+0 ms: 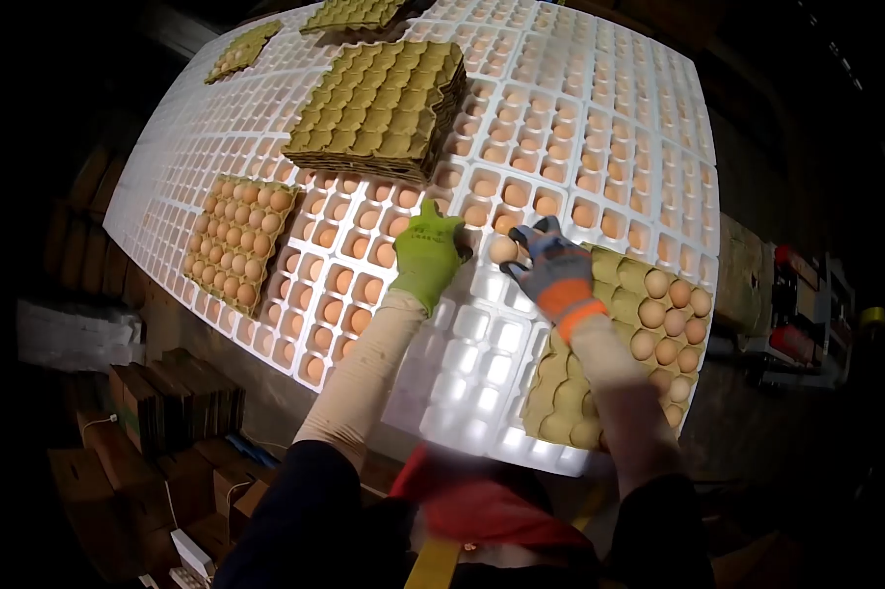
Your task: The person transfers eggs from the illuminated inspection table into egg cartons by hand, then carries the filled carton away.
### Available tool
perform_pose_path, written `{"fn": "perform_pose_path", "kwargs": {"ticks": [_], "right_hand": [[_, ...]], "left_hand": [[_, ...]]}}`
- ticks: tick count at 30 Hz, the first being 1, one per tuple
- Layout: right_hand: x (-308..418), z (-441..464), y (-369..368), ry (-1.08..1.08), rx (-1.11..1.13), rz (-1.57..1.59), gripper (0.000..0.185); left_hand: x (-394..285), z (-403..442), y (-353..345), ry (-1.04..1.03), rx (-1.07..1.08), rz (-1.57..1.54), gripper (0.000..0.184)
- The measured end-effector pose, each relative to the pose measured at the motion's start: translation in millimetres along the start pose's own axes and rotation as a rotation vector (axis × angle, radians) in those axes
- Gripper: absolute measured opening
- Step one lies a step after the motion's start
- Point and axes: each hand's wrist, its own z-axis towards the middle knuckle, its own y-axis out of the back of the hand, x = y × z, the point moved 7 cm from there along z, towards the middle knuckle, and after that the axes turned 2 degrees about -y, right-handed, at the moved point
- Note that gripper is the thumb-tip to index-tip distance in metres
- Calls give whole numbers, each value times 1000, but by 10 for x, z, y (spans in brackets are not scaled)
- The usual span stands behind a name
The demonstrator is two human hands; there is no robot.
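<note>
My left hand [429, 257], in a green glove, reaches over the white celled tray, its fingertips apart beside an egg [442, 207]. No egg shows in its grasp, though its palm side is hidden. My right hand [556, 272] wears a grey and orange glove. Between its thumb and fingers is a pale egg [504, 250], above the white cells. Under my right forearm lies a pulp egg tray [558, 393], with eggs [675, 322] along its right side and bare cups on its left. White cells [472, 368] nearest my body hold no eggs.
Stacked pulp trays [379, 108] sit on the white trays beyond my hands. A pulp tray full of eggs [236, 240] rests at the left. More pulp trays [354, 14] are at the far edge. Cardboard boxes [173, 393] stand on the floor at lower left.
</note>
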Motion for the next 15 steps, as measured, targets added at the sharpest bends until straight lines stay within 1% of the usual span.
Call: {"fn": "perform_pose_path", "kwargs": {"ticks": [1, 3, 4, 5, 6, 7, 8, 10, 11, 12, 14, 15], "right_hand": [[-1, 147, -219, -3, 5, -3, 50], [-114, 412, -697, -89, 122, -123, 46], [-190, 489, -733, -104, 131, -137, 46], [-323, 519, -711, -168, 70, 71, 48], [-407, 524, -676, -230, 11, 276, 50], [-438, 571, -673, -288, -6, 209, 48], [-417, 577, -678, -292, -9, 201, 48], [-420, 575, -679, -377, -20, 86, 42], [-265, 479, -492, -415, -17, 92, 40], [-250, 469, -574, -426, -18, 86, 40], [-109, 394, -728, -209, -145, -9, 38], [-31, 392, -837, -255, -18, -170, 36]], "left_hand": [[92, -25, -55, -5, 10, 87, 23], [151, -74, -34, -17, -18, 5, 22], [169, -105, -43, -23, -46, -73, 22], [220, -187, 9, -94, -222, -177, 28], [218, -237, 105, 52, -13, -368, 32], [231, -339, 57, 88, 47, -416, 32], [250, -394, 38, 110, 95, -456, 33], [293, -551, -52, 41, 36, -413, 34], [271, -570, -17, -3, 15, -379, 35], [269, -557, -26, -9, 21, -388, 35], [251, -603, -36, 38, 21, -485, 36], [204, -587, -33, 21, -16, -565, 37]]}}
